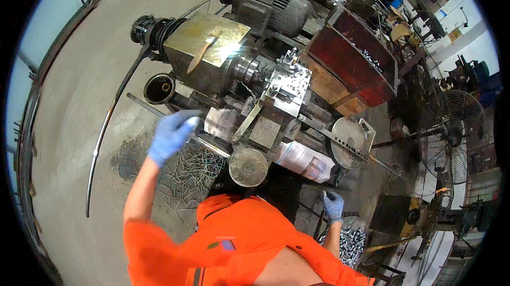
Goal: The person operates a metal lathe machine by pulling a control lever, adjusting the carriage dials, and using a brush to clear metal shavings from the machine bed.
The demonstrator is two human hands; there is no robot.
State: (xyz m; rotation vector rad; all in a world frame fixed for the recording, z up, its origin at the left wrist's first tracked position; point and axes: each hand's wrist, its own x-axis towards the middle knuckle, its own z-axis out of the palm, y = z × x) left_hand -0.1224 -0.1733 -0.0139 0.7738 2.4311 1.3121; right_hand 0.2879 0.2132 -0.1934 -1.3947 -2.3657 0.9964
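My left hand (pixel 172 136), in a blue glove, is closed over a straight metal lever (pixel 211 146) at the front of a lathe. Motion blurs its fingers. The lever runs to a round metal hub (pixel 248 167). My right hand (pixel 333 207), gloved too, hangs low on the right with its fingers drawn together. A small dark patch shows at its fingertips, too small to name. Just below it is a container of small shiny metal pieces (pixel 351 241). Ahead, the lathe's chuck (pixel 245 69) faces a tool slide (pixel 289 88) strewn with metal chips.
A wooden-handled brush (pixel 204 51) lies on the brass-coloured headstock cover (pixel 180 39). Behind stand a motor (pixel 271 8) and a red bin (pixel 350 55). Thin metal shavings (pixel 194 174) litter the floor at left. A caged fan (pixel 451 132) stands at right.
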